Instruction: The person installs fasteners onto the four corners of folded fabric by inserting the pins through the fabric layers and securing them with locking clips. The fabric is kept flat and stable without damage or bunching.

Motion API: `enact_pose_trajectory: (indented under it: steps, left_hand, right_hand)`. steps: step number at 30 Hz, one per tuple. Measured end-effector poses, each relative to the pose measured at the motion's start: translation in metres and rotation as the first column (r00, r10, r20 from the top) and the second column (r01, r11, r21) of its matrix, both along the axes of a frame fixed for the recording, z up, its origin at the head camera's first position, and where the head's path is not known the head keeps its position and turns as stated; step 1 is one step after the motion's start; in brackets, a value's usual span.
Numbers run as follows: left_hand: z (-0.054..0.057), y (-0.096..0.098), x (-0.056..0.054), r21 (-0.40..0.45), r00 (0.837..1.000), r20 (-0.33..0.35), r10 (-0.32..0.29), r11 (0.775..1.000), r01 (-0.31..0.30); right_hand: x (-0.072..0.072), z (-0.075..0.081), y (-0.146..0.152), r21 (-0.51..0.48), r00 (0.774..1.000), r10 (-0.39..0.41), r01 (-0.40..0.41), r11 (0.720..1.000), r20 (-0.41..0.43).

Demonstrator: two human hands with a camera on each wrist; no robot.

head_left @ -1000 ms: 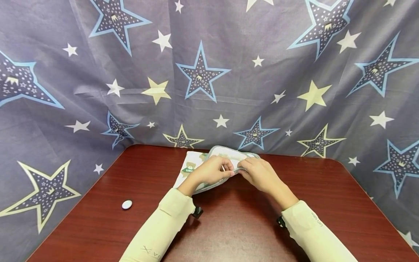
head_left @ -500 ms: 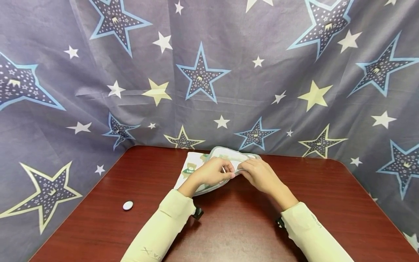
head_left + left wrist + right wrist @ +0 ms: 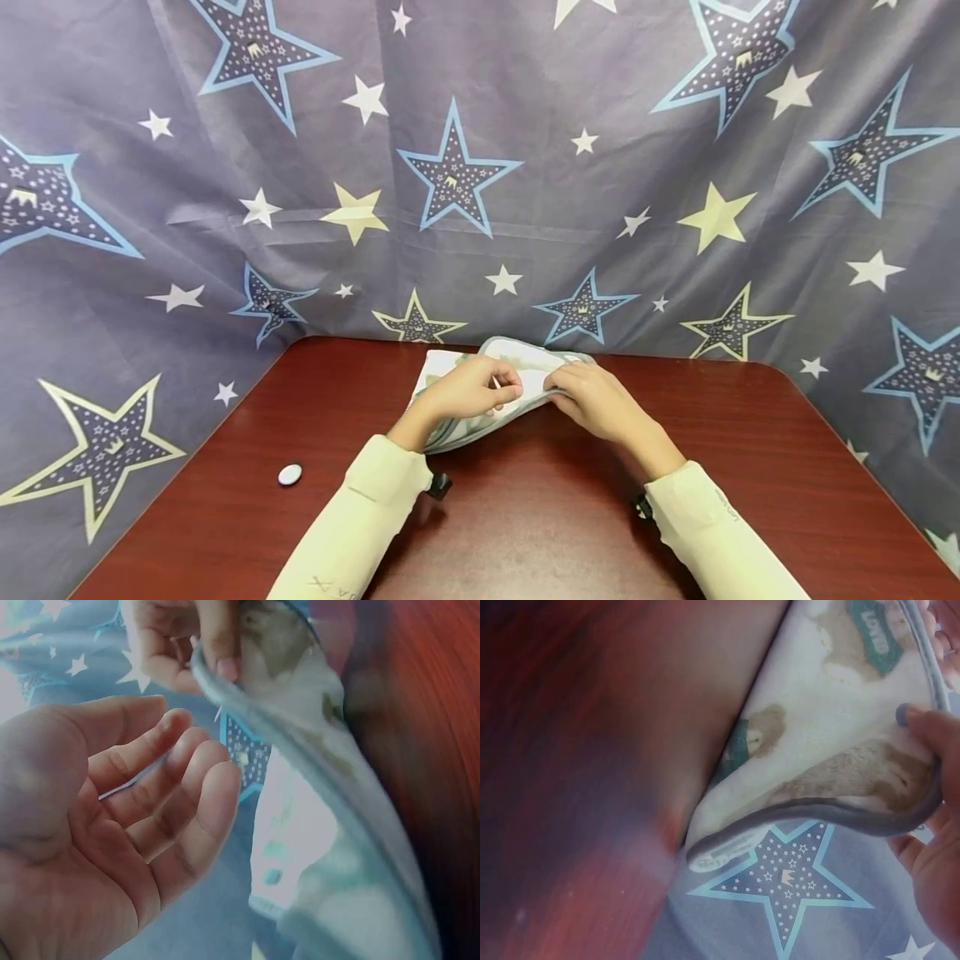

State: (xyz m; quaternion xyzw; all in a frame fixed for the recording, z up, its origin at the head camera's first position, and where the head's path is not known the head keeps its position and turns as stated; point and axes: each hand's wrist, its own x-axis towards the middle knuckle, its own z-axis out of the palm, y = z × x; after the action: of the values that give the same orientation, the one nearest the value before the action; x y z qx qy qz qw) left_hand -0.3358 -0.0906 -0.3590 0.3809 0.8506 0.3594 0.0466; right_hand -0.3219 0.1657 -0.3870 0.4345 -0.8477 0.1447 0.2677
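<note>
A white cloth point(image 3: 525, 357) printed with brown bears, its border grey-blue, lies near the back of the table with its near edge lifted. My right hand point(image 3: 596, 402) pinches that edge between thumb and fingers; the right wrist view shows the thumb point(image 3: 930, 727) on top of the cloth point(image 3: 802, 697). The left hand point(image 3: 468, 390) hovers over the cloth's left part in the head view. In the left wrist view its fingers point(image 3: 187, 817) are loosely bent, hold nothing and stand apart from the border. The cloth's left part is partly hidden behind this hand.
A small white oval object point(image 3: 289, 475) lies on the left of the reddish-brown table point(image 3: 540, 533). A grey curtain point(image 3: 480, 242) with stars hangs right behind the table's back edge.
My left hand has let go of the cloth's edge and moved a little left and back from the right hand. The right hand stays in place, holding the edge.
</note>
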Motion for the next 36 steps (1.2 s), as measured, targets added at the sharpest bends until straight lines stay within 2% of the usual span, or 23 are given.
enact_pose_trajectory:
  steps: [5, 11, 15, 20, 24, 28, 32, 36]
  left_hand:
    - [0.007, -0.019, 0.004, -0.085, 0.998, -0.062, -0.016, 0.996, 0.010]
    - [0.016, -0.049, 0.013, -0.188, 0.989, -0.145, -0.031, 0.982, 0.003]
    - [0.017, -0.077, 0.021, -0.261, 0.981, -0.194, -0.025, 0.965, -0.027]
    - [0.012, -0.117, 0.030, -0.343, 0.978, -0.210, 0.011, 0.936, -0.084]
    - [0.010, -0.149, 0.037, -0.388, 0.984, -0.174, 0.043, 0.915, -0.109]
    - [0.006, -0.176, 0.044, -0.456, 0.991, -0.099, 0.094, 0.880, -0.130]
    - [-0.001, -0.200, 0.051, -0.507, 0.985, -0.044, 0.167, 0.846, -0.166]
    - [-0.009, -0.219, 0.057, -0.522, 0.976, -0.020, 0.218, 0.830, -0.196]
  right_hand:
    - [0.000, 0.000, 0.000, -0.001, 0.998, 0.026, -0.026, 1.000, 0.062]
    - [0.000, 0.001, 0.000, -0.009, 0.997, 0.045, -0.044, 0.999, 0.062]
    - [0.001, 0.001, 0.001, -0.017, 0.996, 0.065, -0.064, 0.998, 0.054]
    - [0.001, 0.001, 0.001, -0.017, 0.996, 0.075, -0.074, 0.997, 0.054]
    - [0.001, 0.001, 0.002, -0.012, 0.996, 0.069, -0.069, 0.998, 0.055]
    - [0.001, 0.002, 0.003, -0.009, 0.997, 0.064, -0.064, 0.998, 0.054]
    - [0.002, 0.002, 0.002, -0.003, 0.996, 0.063, -0.063, 0.998, 0.057]
    - [0.001, 0.002, 0.002, 0.001, 0.997, 0.056, -0.056, 0.998, 0.053]
